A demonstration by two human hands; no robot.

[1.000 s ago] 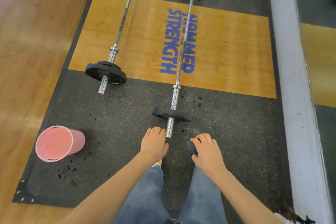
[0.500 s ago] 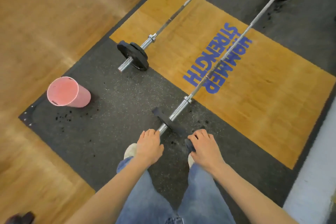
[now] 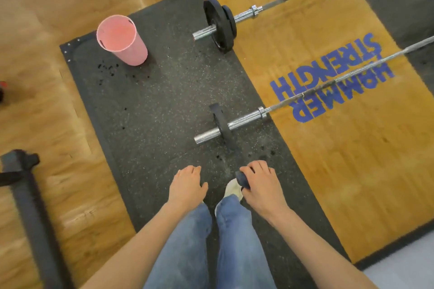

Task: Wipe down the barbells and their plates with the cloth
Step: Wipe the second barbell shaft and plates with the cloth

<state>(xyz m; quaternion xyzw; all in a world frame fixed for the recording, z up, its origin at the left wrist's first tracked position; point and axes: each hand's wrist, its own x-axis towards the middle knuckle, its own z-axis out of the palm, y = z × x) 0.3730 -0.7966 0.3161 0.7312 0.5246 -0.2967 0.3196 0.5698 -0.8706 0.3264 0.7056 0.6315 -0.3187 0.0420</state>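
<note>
Two chrome barbells lie on the lifting platform. The near barbell carries a small black plate on its sleeve, a short way beyond my hands. The far barbell carries a larger black plate. My right hand grips a dark balled-up cloth, held low over the black mat. My left hand hangs beside it with loosely bent fingers, holding nothing and clear of the bar's end.
A pink cup-shaped bin stands upright on the black rubber mat at the left. Dark crumbs dot the mat. The wooden platform inlay is at the right. A dark metal frame lies at the lower left.
The view has swung left and pulled back. My left hand has come off the end of the near barbell's sleeve. My right hand still holds the cloth.
</note>
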